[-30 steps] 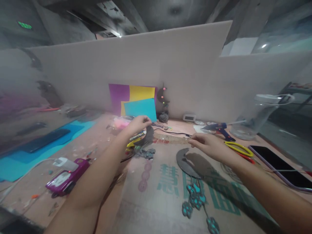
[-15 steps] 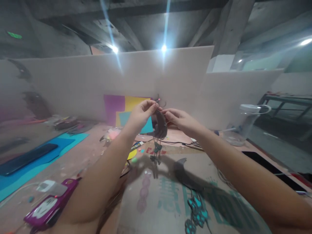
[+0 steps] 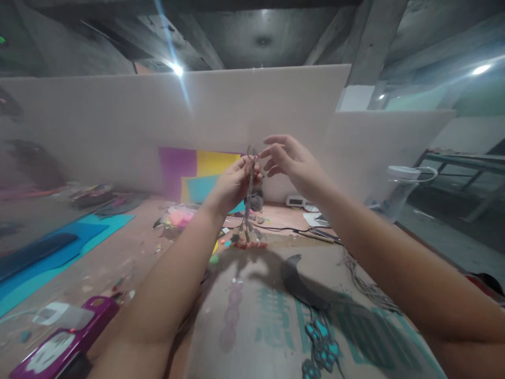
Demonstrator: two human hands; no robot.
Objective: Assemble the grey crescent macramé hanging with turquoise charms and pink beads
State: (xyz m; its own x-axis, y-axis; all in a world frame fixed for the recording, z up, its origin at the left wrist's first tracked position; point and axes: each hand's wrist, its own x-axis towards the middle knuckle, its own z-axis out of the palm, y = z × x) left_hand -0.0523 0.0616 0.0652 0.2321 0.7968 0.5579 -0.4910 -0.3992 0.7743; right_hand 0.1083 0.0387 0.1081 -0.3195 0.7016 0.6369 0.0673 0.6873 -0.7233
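My left hand point(image 3: 232, 183) pinches a grey crescent-shaped hanging ornament point(image 3: 248, 202) near its top, where a thin cord loop stands up. The ornament is turned nearly edge-on, and small dark dangling pieces hang below it. Just right of the loop is my right hand point(image 3: 287, 158), its fingers bent and apart, with nothing visible between them. A second dark crescent point(image 3: 295, 281) lies on the printed cardboard point(image 3: 252, 316) below. Attached under that one are grey-and-turquoise paw-like charms point(image 3: 322, 345).
Coloured sheets point(image 3: 177, 163) lean against the pale partition point(image 3: 221, 113). At left are a dark phone-like slab point(image 3: 39, 255) on blue sheets and a purple power strip point(image 3: 67, 342) with a white plug. A lidded clear jug point(image 3: 396, 192) and coiled cord point(image 3: 366, 284) are at right.
My right hand has let go of the ornament and moved up, its fingers spreading. The ornament, still in my left hand, has turned from face-on to nearly edge-on. The view has shifted slightly.
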